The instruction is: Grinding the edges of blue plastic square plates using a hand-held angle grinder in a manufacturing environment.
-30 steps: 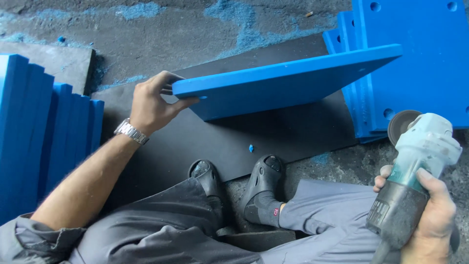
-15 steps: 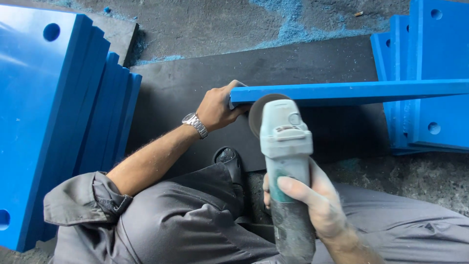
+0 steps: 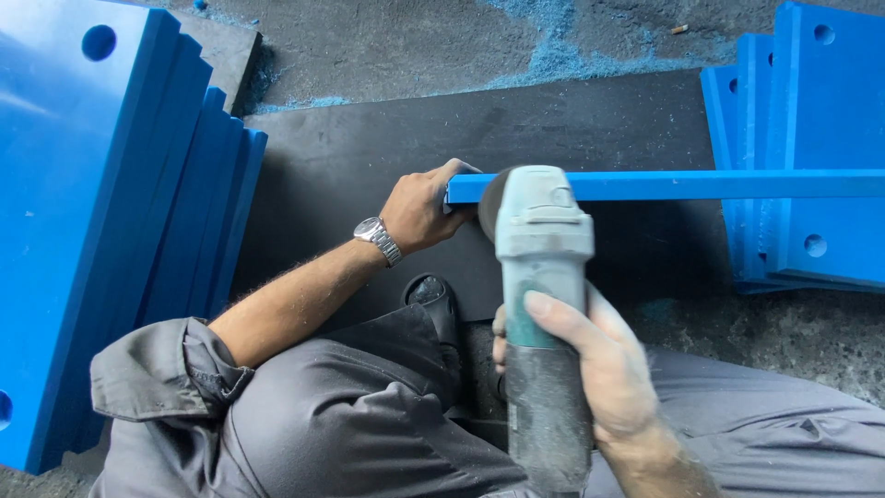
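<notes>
A blue plastic plate (image 3: 701,184) stands on its edge over a black mat (image 3: 369,157), seen edge-on as a thin horizontal bar. My left hand (image 3: 426,205) grips the plate's left end; a metal watch sits on that wrist. My right hand (image 3: 590,364) holds a pale green and grey angle grinder (image 3: 542,277) by its body. The grinder's head and dark disc sit right at the plate's near face, close to the left hand.
A stack of blue plates with round holes (image 3: 101,212) leans at the left. More blue plates (image 3: 811,148) lie at the right. Blue dust (image 3: 562,55) is scattered on the concrete floor. My grey trousers and a black shoe (image 3: 433,300) are below.
The plate has turned from tilted flat to standing on edge. My right hand brought the grinder from the lower right up to the plate's left end.
</notes>
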